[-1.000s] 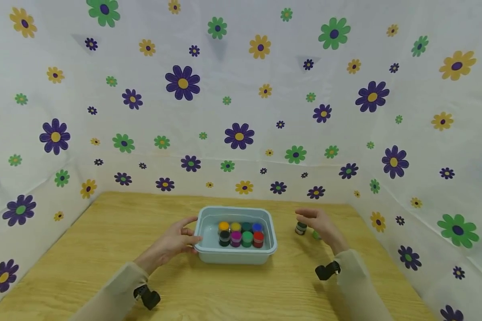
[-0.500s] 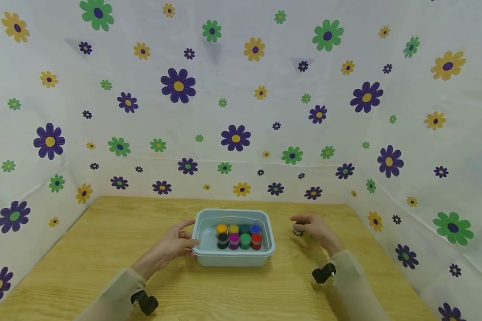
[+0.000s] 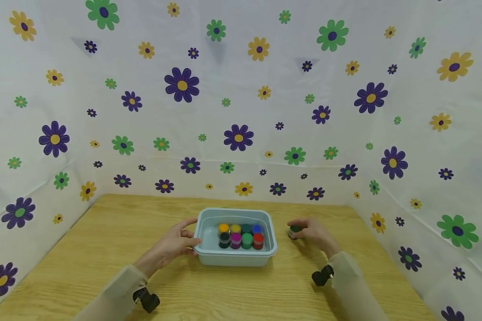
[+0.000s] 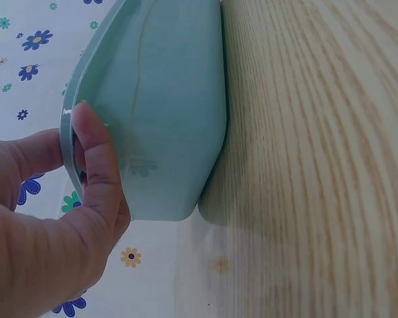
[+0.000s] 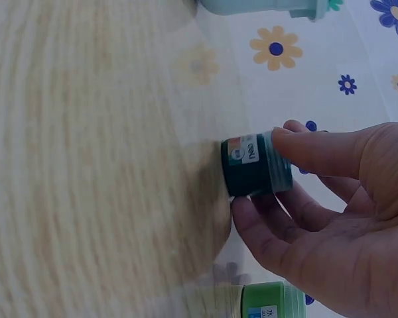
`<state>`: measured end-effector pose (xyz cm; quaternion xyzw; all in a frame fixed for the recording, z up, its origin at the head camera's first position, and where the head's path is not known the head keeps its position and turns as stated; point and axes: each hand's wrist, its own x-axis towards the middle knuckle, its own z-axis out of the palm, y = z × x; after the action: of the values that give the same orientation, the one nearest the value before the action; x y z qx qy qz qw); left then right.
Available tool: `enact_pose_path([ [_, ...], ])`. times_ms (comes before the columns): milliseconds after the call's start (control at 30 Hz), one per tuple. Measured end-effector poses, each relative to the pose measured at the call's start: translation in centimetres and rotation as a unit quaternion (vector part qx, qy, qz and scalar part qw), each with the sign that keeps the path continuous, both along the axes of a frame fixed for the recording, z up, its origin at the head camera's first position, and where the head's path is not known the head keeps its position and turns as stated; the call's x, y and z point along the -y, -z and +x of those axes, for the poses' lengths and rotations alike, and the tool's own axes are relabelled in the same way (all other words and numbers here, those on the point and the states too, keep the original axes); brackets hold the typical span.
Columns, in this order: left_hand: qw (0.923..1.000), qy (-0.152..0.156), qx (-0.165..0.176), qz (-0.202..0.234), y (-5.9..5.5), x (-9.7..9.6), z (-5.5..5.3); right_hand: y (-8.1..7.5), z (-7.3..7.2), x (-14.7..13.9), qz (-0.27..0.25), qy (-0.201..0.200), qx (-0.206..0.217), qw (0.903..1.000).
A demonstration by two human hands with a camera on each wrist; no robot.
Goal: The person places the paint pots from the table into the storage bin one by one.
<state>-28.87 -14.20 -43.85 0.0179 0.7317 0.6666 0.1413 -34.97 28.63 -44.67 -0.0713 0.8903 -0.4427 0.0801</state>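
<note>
My right hand (image 3: 315,235) pinches a dark green paint jar (image 5: 244,165) by its lidded end, thumb on one side and fingers on the other. Whether that jar touches the table cannot be told. A light green paint jar (image 5: 264,301) stands close by in the right wrist view; the hand hides it from the head camera. At the left, my left hand (image 3: 170,245) grips the rim of a pale blue plastic tub (image 3: 233,259), thumb and fingers on either side of the edge. Inside the tub sit several paint jars, among them black (image 3: 224,240), purple (image 3: 235,240) and red (image 3: 258,241).
The wooden table (image 3: 241,294) runs back to a white curtain (image 3: 221,111) printed with flowers, which also closes off both sides. The jars in the tub stand in two rows toward its right side, with bare tub floor at their left.
My right hand has come down and left, taken hold of the dark green jar and moved it slightly toward the tub. My left hand still holds the tub's rim.
</note>
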Motion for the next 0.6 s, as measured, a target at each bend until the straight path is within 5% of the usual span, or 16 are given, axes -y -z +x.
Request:
enact_pose_path([
  [600, 1.0, 0.001, -0.006, -0.006, 0.03, -0.1, 0.0, -0.29, 0.31, 0.84, -0.005, 0.006, 0.011, 0.9999],
])
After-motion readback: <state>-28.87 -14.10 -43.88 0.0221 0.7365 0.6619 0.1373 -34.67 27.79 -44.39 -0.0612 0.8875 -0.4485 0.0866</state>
